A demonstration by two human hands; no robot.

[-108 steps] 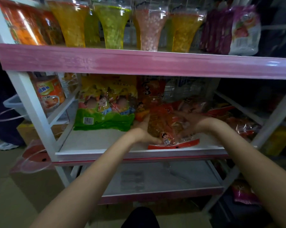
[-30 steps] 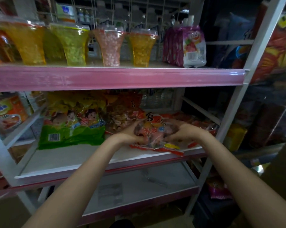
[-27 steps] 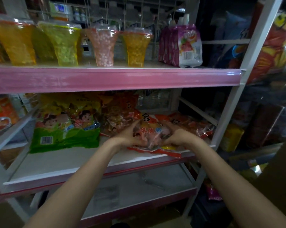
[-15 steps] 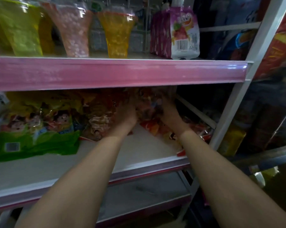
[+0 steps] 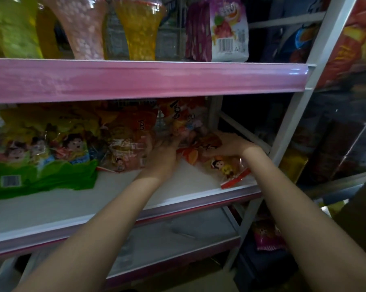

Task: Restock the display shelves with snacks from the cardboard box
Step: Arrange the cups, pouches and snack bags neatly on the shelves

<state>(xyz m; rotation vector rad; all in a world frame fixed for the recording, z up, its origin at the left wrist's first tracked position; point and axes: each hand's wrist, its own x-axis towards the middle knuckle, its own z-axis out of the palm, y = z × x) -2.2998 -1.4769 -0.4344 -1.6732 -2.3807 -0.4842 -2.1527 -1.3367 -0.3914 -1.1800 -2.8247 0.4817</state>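
1. Arranging stock on the middle shelf is the step in hand: both hands work among orange-red snack bags at the right end of this level.
2. Left hand: fingers reach forward to an upright orange snack bag standing at the back; whether they grip it or only steady it cannot be told.
3. Right hand: fingers lie fairly flat on a lying snack bag whose red edge overhangs the shelf lip.
4. Next move, as a judgement: stand or push the lying bag rearward, clear of the lip, beside the upright one.
5. Surface: white shelf board with a pink front strip above; a green-and-yellow snack pack sits to the left.
6. Room: dim shop aisle; a lower shelf is bare where it shows. The cardboard box is not in view.
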